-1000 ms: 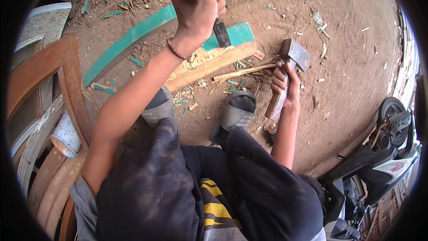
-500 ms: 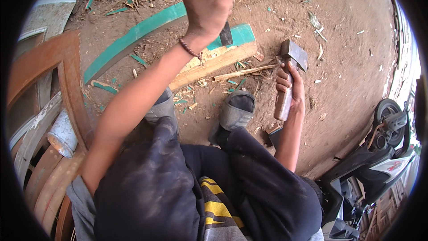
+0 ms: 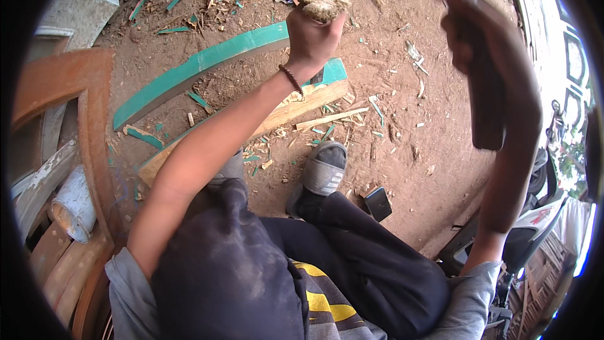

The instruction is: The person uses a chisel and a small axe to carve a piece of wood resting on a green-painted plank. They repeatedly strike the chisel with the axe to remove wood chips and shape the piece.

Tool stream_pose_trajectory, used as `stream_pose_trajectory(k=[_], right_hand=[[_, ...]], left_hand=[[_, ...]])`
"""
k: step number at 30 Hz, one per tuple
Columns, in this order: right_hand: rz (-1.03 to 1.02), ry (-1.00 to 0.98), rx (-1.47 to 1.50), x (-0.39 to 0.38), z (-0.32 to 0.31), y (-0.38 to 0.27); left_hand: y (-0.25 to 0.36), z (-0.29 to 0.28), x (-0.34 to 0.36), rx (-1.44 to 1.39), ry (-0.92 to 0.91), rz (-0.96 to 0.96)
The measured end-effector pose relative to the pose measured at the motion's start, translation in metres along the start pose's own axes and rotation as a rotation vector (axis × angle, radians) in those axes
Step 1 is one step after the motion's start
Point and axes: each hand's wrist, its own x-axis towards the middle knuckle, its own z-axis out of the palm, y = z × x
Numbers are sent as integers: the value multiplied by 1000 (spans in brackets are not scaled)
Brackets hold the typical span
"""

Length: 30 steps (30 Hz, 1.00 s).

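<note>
The block point(image 3: 302, 109) lies on the ground point(image 3: 440, 170) in front of the person's feet, slanting from lower left to upper right, its middle passing behind the left forearm. It is long and thick. Its right end has a patch of green paint on top with a ragged border; the long side facing the person is bare, pale yellow-brown wood, fairly smooth.

The left hand point(image 3: 316, 39) is closed around a chisel point(image 3: 323, 1) above the block's right end. The chisel's top is pale and frayed into a bushy mop of fibres. Its dark blade shows below the hand, against the green patch; whether the edge touches the wood cannot be told.

The right hand point(image 3: 478, 28) grips a hammer point(image 3: 487, 104), held high at the upper right, well apart from the chisel. Hand and hammer are blurred; the handle is dark and blocky, and the dark head is partly cut off by the picture's upper edge.

Behind the block lies a curved board point(image 3: 204, 61), green on top. A thin, bare wood strip point(image 3: 331, 118) lies just in front of the block, among green and pale chips.
</note>
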Motion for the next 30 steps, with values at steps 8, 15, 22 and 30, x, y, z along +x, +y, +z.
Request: stream_pose_trajectory(k=[8, 15, 22, 30], right_hand=[[35, -431, -417, -26, 84, -49], [-164, -123, -226, -43, 88, -111], [50, -288, -285, -19, 124, -79], [-130, -202, -116, 13, 109, -121]], left_hand=[[31, -53, -2, 15, 18, -32], [20, -82, 7, 68, -117, -241], [18, -81, 16, 57, 42, -46], [0, -104, 29, 71, -58, -322]])
